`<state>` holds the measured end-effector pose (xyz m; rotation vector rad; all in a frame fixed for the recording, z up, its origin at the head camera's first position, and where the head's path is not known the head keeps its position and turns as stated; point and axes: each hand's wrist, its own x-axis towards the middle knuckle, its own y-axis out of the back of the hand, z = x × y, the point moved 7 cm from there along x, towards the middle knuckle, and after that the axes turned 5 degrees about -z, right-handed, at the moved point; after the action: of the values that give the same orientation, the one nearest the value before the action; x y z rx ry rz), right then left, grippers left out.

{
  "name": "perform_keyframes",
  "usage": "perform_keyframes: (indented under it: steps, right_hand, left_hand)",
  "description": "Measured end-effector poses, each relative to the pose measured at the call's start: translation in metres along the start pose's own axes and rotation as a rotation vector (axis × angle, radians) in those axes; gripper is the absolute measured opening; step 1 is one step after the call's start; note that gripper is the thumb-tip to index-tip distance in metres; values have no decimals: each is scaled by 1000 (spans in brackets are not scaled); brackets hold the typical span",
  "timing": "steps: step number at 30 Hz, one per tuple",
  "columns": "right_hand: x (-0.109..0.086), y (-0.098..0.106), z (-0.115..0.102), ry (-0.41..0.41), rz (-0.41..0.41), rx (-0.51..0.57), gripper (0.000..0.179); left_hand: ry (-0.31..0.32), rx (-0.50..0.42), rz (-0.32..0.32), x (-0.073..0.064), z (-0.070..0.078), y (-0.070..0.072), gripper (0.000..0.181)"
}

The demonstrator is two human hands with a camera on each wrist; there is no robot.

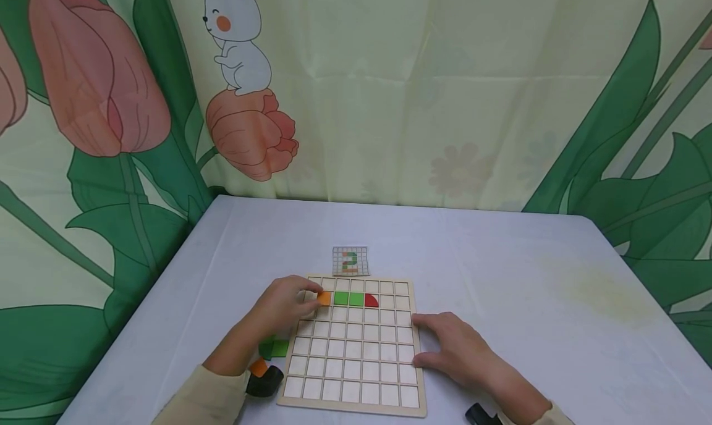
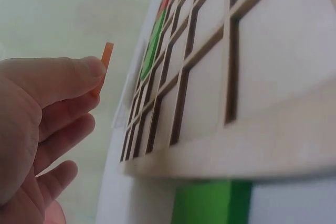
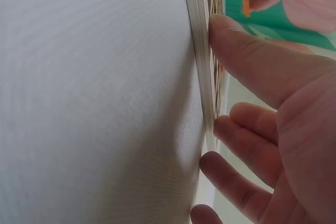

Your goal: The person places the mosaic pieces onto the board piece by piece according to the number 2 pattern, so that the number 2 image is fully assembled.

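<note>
My left hand [image 1: 283,304] pinches an orange tile [image 1: 324,299] between thumb and fingers, over the upper left of a wooden grid board [image 1: 421,382]. The left wrist view shows the orange tile [image 2: 106,59] held on edge, apart from the board. Two green square tiles [image 1: 348,298] and a red quarter-round tile [image 1: 371,300] lie side by side in one row of cells. At the board's right edge, my right hand [image 1: 458,351] rests with thumb and fingers spread, touching the rim. The right wrist view has its thumb [image 3: 247,56] against the board's side.
Behind the board lies a small grid card [image 1: 350,262] with a coloured figure on it. Green pieces [image 1: 274,348] and an orange piece [image 1: 258,367] lie left of the board, partly hidden by my left arm. A white cloth [image 1: 500,270] covers the table; a printed curtain hangs behind.
</note>
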<state>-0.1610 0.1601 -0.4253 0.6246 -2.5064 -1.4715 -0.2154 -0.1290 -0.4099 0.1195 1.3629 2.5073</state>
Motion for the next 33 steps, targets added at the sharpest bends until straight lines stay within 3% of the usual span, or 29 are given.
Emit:
perform_keyframes:
  steps: [11, 22, 33]
  right_hand:
    - [-1, 1, 0, 10, -4, -3, 63]
    - [-2, 3, -1, 26, 0, -12, 64]
    - [-1, 2, -1, 6, -3, -2, 65]
  left_hand:
    - [-143, -42, -26, 3, 20, -15, 18]
    - [-234, -24, -75, 8, 38, -31, 20]
    - [-190, -29, -91, 9, 45, -42, 17]
